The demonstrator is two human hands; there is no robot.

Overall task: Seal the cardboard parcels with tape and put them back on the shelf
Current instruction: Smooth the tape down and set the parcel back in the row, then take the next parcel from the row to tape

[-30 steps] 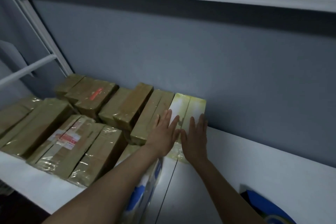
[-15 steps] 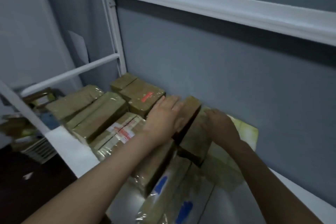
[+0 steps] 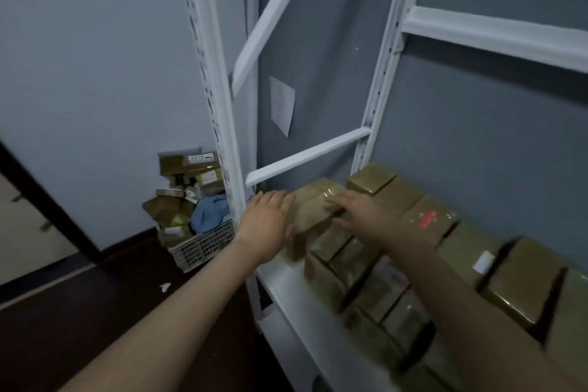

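While both arms reach to the left end of the white shelf (image 3: pixel 286 289), a tape-wrapped parcel (image 3: pixel 313 212) sits there between the hands. The left hand (image 3: pixel 267 216) lies against the parcel's end, fingers straight, with the parcel at its 3 o'clock. The right hand (image 3: pixel 362 215) rests flat on top, fingers spread and pointing toward 9 o'clock, gripping nothing. More parcels (image 3: pixel 515 280) line the shelf toward 4 o'clock.

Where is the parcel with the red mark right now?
In the head view, the parcel with the red mark sits on the shelf, in the back row against the wall, just right of the right hand.
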